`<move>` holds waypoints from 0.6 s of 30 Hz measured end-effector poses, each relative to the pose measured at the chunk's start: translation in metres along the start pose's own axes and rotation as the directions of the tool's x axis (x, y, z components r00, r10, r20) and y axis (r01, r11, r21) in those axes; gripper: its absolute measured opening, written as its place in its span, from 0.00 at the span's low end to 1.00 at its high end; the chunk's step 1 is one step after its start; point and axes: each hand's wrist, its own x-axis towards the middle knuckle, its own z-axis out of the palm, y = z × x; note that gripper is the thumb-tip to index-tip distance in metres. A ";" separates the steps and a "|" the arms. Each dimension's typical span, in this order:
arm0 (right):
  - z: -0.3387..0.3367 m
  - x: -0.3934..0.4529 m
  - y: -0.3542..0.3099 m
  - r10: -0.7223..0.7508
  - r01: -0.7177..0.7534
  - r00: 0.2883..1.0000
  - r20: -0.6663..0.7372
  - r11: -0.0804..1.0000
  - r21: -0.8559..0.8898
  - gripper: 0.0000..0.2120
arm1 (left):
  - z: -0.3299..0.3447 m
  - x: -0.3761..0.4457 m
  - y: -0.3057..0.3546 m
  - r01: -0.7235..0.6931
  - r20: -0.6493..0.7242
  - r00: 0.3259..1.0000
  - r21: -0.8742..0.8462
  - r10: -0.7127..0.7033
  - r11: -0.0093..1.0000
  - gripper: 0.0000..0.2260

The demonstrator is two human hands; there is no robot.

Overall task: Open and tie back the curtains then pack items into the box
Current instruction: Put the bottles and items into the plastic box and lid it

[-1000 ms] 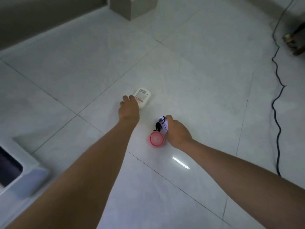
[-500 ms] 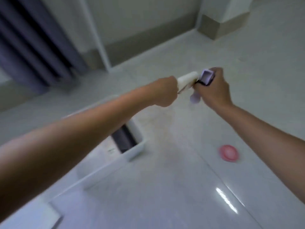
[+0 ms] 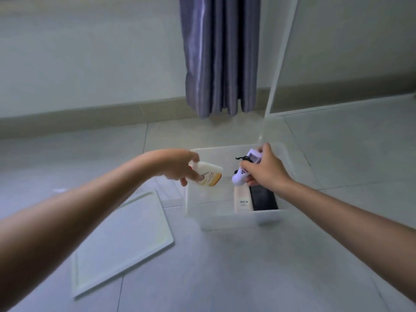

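Head view, lid (image 3: 117, 233) beside box (image 3: 236, 218), curtain (image 3: 219, 55) behind

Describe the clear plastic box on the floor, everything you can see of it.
The box is a rectangular bin of translucent, whitish plastic, standing upright and open-topped on the pale tiled floor before the purple curtain. Inside, a cream tube and a flat black item lie against its right side. Its lid lies flat on the floor to its left. The left hand holds a white bottle above the box's left rim, and the right hand holds a small white-and-lilac item over the opening.
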 end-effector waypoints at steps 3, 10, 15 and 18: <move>0.013 0.009 0.004 0.009 -0.006 0.999 0.032 0.996 -0.093 0.14 | 0.007 0.014 0.003 0.007 0.036 0.999 0.110 -0.011 0.994 0.19; 0.032 0.028 0.026 0.121 -0.121 0.992 0.018 0.993 0.003 0.02 | 0.016 0.044 0.012 0.061 -0.083 0.996 0.349 -0.034 0.935 0.20; 0.043 0.031 0.046 0.201 -0.205 0.976 0.089 0.978 0.042 0.05 | 0.026 0.065 0.023 0.052 -0.092 0.996 0.434 -0.013 0.900 0.21; 0.047 0.033 0.049 0.194 -0.189 0.974 0.116 0.981 -0.049 0.04 | 0.034 0.079 0.028 0.070 -0.046 0.997 0.468 -0.055 0.881 0.22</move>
